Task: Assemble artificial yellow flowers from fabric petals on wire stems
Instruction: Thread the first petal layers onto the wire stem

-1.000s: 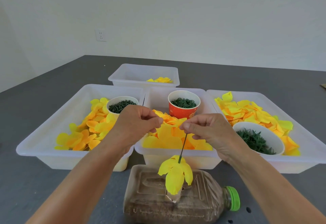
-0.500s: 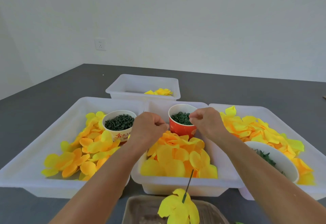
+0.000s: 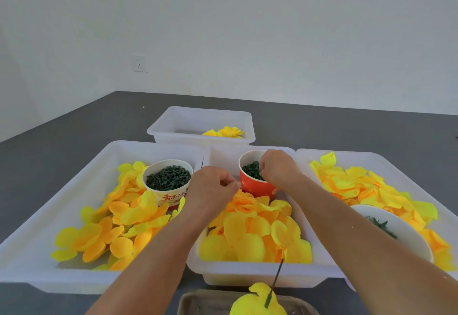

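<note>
My right hand (image 3: 277, 168) reaches into the red cup (image 3: 257, 188) in the middle tray, its bunched fingertips pinching at the small green pieces (image 3: 250, 169) inside. My left hand (image 3: 213, 187) hovers over the yellow fabric petals (image 3: 250, 238) just left of the cup. Its fingers are curled, thumb against forefinger, and nothing shows in it. At the bottom edge a part-built yellow flower (image 3: 255, 302) sits on a dark wire stem (image 3: 277, 277) that stands free, with neither hand on it.
Three white trays of petals stand side by side: left tray (image 3: 74, 178), middle tray (image 3: 247, 277), right tray (image 3: 371, 157). A white cup (image 3: 171, 195) and a white bowl (image 3: 406, 238) hold green parts. A far tray (image 3: 198, 119) holds finished flowers (image 3: 226, 131). A brown holder (image 3: 205, 302) is under the stem.
My right hand let go of the wire stem and moved forward into the red cup. My left hand moved forward a little. My view tilted up, pushing the flower to the bottom edge.
</note>
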